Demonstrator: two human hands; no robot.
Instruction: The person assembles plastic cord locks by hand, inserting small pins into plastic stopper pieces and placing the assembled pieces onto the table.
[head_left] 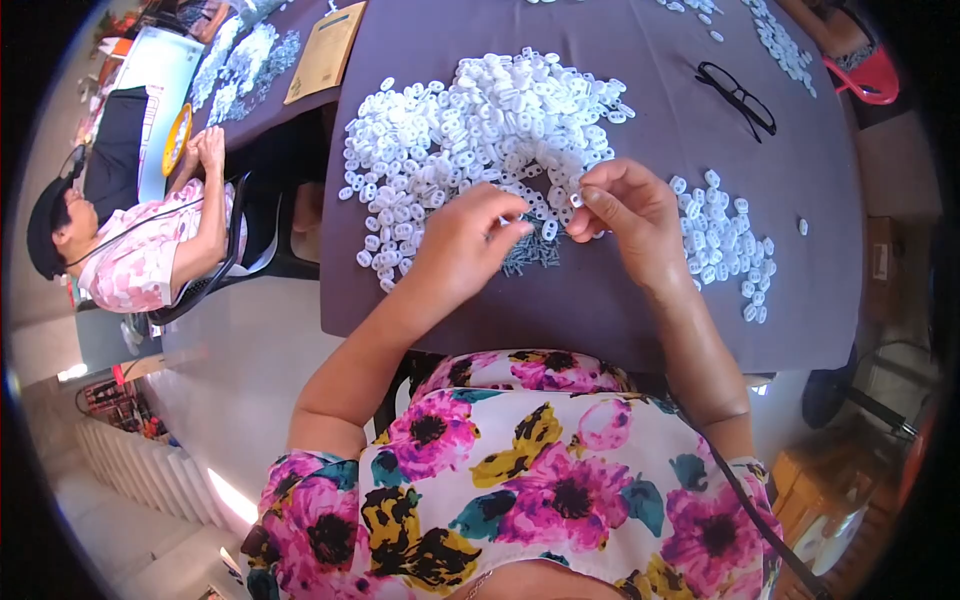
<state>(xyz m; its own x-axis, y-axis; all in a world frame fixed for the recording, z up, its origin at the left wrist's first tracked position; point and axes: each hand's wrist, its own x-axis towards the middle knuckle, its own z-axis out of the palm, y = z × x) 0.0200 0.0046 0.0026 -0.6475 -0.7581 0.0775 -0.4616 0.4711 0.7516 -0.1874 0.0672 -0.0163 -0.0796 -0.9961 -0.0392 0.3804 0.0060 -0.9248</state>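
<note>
My right hand (640, 218) pinches a small white oval plastic piece (576, 200) between thumb and fingertips. To its left, my left hand (468, 240) has thumb and forefinger drawn together over a pile of small grey screws (532, 254). Whatever sits between those left fingertips is too small to make out. Just beyond both hands spreads a large heap of white oval pieces with two holes each (490, 120). A smaller group of similar white pieces (722, 235) lies to the right of my right forearm.
A dark cloth covers the table (600, 320). Black eyeglasses (738, 98) lie at the far right, and a yellow-tan envelope (325, 52) at the far left. Another person (150, 235) sits at the left beside more white and grey parts (245, 70). A red chair (868, 78) stands at the far right.
</note>
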